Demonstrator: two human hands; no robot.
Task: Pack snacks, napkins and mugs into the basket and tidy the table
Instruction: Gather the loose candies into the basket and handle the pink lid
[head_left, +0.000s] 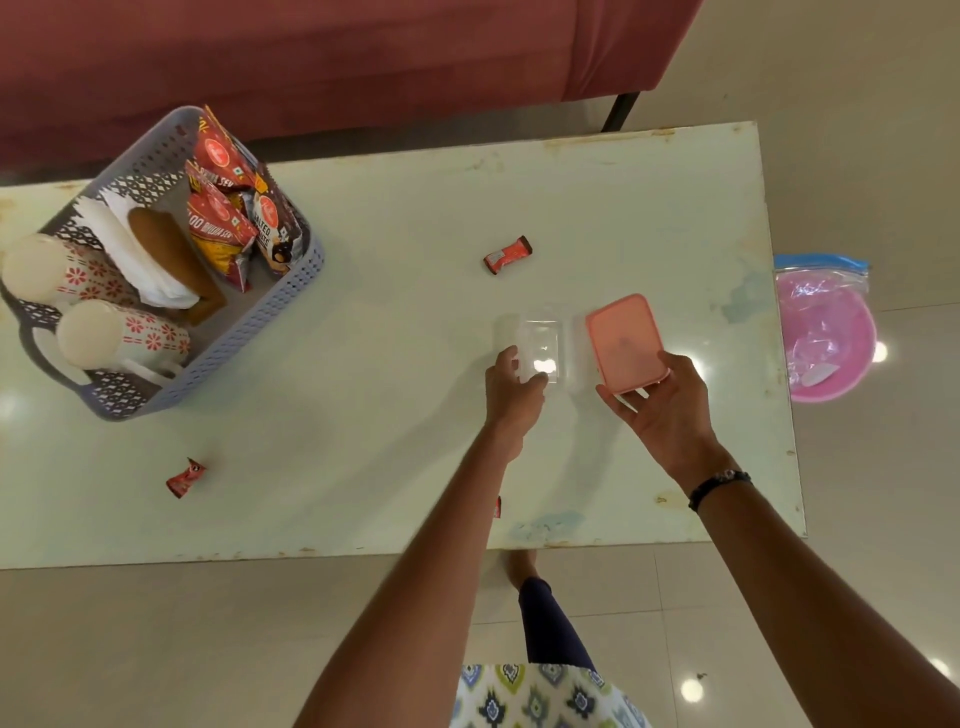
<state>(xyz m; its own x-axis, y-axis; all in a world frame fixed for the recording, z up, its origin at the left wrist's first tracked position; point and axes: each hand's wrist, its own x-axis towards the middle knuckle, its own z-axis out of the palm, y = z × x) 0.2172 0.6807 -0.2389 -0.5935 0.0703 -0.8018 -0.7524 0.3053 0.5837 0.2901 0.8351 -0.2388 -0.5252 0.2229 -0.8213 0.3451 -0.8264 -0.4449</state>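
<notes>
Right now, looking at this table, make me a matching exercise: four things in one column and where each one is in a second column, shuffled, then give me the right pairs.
Things:
1. pink lid
2. clear container
3. patterned mugs
4. pink basin

Places:
A. lying in the grey basket
B. on the floor past the table's right end
C. gripped by the left hand
D. held by the right hand

Pairs: 1-D, 2-C, 3-A, 4-B
</notes>
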